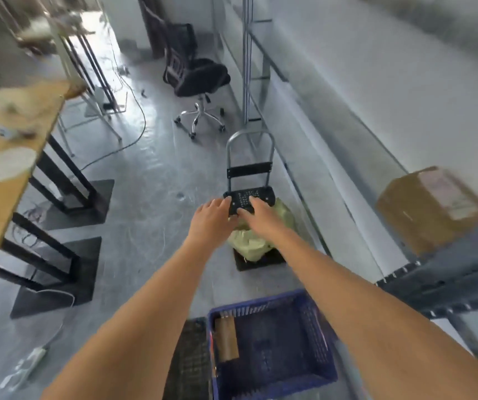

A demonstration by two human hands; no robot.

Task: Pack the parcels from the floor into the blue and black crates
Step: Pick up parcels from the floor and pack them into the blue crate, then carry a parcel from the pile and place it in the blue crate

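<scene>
Fingertips (pixel 227 199) blurred, black crate (pixel 187 362) cropped

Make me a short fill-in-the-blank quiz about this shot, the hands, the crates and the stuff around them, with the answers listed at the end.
1. Both hands, the left hand and the right hand, reach toward a small ____ hand trolley.
2. A brown parcel lies inside the ____ crate.
3. A cardboard box sits on the metal rack at the ____ of the view.
4. The office chair beyond the trolley is ____ in colour.

Missing words: black; blue; right; black
</scene>
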